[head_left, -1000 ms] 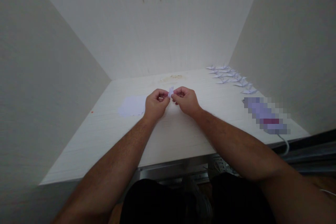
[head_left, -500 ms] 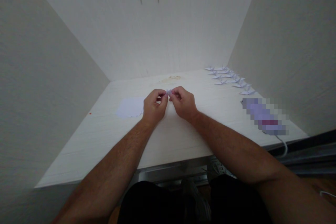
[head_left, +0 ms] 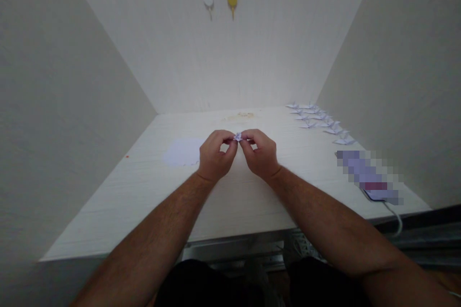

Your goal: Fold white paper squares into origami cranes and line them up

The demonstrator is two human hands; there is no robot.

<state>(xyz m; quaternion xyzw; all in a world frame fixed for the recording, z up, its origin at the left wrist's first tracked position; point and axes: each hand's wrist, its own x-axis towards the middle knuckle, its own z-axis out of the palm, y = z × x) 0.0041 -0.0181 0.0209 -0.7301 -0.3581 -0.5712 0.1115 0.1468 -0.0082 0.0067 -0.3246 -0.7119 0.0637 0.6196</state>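
I'd keep the pinch light and even, working creases without crumpling; the grip of my left hand [head_left: 218, 157] and right hand [head_left: 260, 154] is nearly closed, fingertips on one small folded paper [head_left: 238, 137], between the tabletop's [head_left: 239, 201] near and far edges; folded birds [head_left: 333, 131] line its far right corner.

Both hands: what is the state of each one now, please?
Left hand: closed, pinching a folded paper.
Right hand: closed, pinching the same folded paper.
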